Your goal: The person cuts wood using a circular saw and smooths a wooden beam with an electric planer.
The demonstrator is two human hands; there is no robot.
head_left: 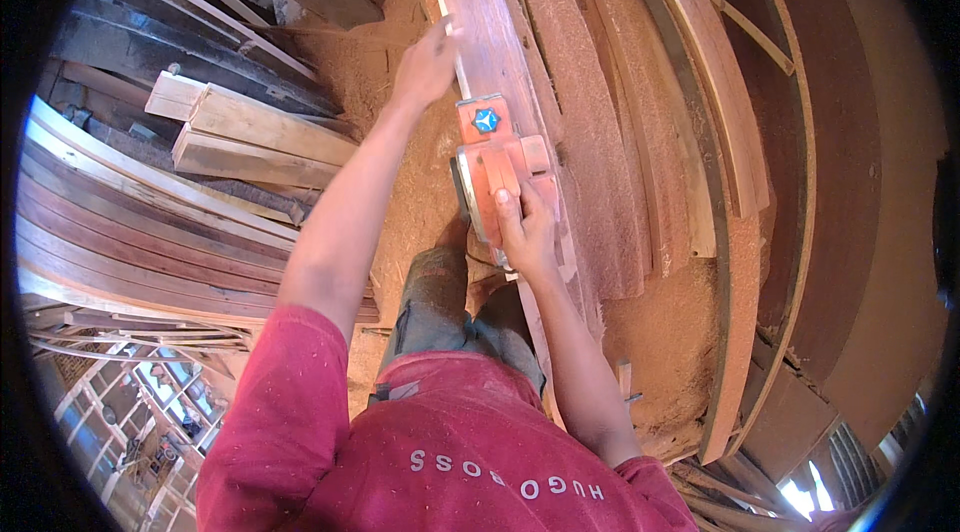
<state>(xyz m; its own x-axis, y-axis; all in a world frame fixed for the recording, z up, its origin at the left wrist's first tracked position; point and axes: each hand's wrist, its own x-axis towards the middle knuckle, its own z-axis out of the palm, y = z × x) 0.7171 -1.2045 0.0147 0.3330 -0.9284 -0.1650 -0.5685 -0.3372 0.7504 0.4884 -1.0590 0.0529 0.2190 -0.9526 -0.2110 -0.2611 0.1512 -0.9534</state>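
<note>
My right hand point(527, 232) is wrapped round the handle of an orange electric hand planer point(500, 164), its thumb on top. A blue knob point(486, 120) sits on the planer's front. Beneath the planer runs a long reddish-brown wooden board point(485, 27), stretching away from my body. My left hand point(428, 67) is at the board's left edge, ahead of the planer. Its fingers are stretched out toward the edge and slightly blurred; whether they touch the wood I cannot tell.
Sawdust-covered planks point(590, 122) lie right of the board. Farther right stand curved timbers point(738, 332). Pale wooden beams point(265, 132) and a stack of long strips point(150, 222) are on the left. Sawdust point(375, 72) covers the ground.
</note>
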